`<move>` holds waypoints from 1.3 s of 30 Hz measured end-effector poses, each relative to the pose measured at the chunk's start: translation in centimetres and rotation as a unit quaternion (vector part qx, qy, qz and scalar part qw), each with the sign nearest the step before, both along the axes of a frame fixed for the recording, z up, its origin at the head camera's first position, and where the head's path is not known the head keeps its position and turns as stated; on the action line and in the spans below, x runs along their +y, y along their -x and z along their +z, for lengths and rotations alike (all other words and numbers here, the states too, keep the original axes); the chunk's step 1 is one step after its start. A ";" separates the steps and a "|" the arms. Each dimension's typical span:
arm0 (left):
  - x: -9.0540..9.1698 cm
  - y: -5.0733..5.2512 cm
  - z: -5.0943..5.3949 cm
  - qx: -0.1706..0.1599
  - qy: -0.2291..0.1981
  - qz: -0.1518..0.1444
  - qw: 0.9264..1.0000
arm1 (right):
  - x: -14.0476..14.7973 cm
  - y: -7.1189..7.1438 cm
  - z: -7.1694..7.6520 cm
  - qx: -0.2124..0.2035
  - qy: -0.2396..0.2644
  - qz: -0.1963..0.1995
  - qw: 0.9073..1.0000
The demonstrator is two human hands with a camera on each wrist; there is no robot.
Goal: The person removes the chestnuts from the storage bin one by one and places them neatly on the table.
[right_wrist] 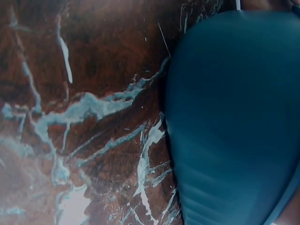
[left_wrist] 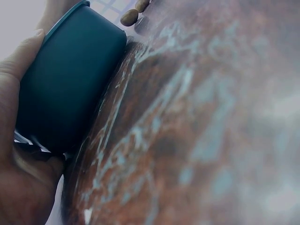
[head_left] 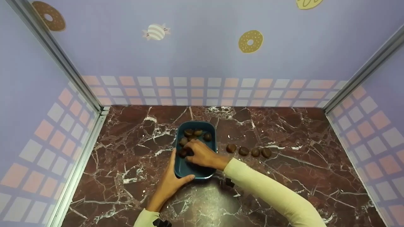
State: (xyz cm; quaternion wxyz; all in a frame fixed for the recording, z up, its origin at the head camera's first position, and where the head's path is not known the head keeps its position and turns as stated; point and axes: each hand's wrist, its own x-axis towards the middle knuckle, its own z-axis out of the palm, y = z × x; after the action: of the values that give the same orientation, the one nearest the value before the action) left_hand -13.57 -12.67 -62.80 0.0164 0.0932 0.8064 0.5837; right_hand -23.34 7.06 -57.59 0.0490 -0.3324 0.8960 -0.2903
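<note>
Step in hand, as judged: handling nuts inside the box (head_left: 202, 170). The box stands on the bench (head_left: 126, 151), at lower centre of the frame.

Left hand (head_left: 172, 183): spread about the box's near left corner, fingers straight along the left wall, thumb along the near end. Function appears to be bracing.

Right hand (head_left: 202, 154): reaches in over the right rim, fingers bent, apparently pinching a dark nut (head_left: 182, 153) near the left wall. Whether that nut is being set down or picked up cannot be told. Neither wrist view shows the fingertips of this hand.

Other nuts (head_left: 207, 136) lie toward the far end of the box. Four more form a row on the bench, right of the box; the nearest (head_left: 231, 148) is apart from the wall.

Next move, if filling is intended: release the nut low, lift clear of the rim, then reach right to the row. Keep the left hand bracing.
</note>
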 end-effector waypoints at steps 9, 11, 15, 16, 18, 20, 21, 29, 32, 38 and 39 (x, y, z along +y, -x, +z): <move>0.1 -0.1 0.0 0.003 -0.012 -0.001 1.000 | -0.2 0.3 0.0 0.007 0.009 0.020 1.000; 0.1 -0.1 0.0 0.003 -0.013 0.001 1.000 | -0.4 0.4 -0.1 0.007 0.014 0.022 1.000; 0.0 -0.1 -0.1 0.008 -0.007 0.004 1.000 | -0.6 0.3 -0.3 -0.006 0.017 0.013 1.000; 0.0 -0.1 -0.1 0.010 -0.006 0.004 1.000 | -0.7 0.3 -0.3 -0.009 0.018 0.009 1.000; 0.1 0.0 -0.2 0.011 -0.005 0.005 1.000 | -0.8 0.1 -0.4 -0.014 0.019 0.001 1.000; 0.1 0.0 -0.2 0.014 0.000 0.005 1.000 | -0.8 -0.1 -0.5 -0.015 0.024 -0.001 1.000; 0.1 0.0 -0.2 0.016 0.001 0.005 1.000 | -0.9 -0.2 -0.6 -0.012 0.021 -0.001 1.000; 0.4 0.1 -0.1 0.011 0.001 -0.002 1.000 | -1.0 -1.2 -0.9 -0.007 -0.026 -0.019 0.999; 0.4 0.1 -0.1 0.004 -0.005 -0.007 1.000 | -0.7 -1.4 -0.2 -0.006 -0.028 -0.023 0.999; 0.2 0.1 -0.2 0.000 -0.019 -0.006 1.000 | 0.5 -1.9 1.6 -0.018 0.000 -0.022 1.000; 0.1 0.1 -0.2 -0.001 -0.021 -0.006 1.000 | 0.7 -2.0 1.9 -0.020 0.006 -0.022 1.000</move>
State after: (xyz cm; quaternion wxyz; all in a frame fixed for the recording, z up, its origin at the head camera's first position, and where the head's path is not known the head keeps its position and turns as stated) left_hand -13.72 -12.54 -62.96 0.0186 0.0982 0.7932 0.6007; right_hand -21.37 7.75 -55.72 0.0580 -0.3074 0.9001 -0.3034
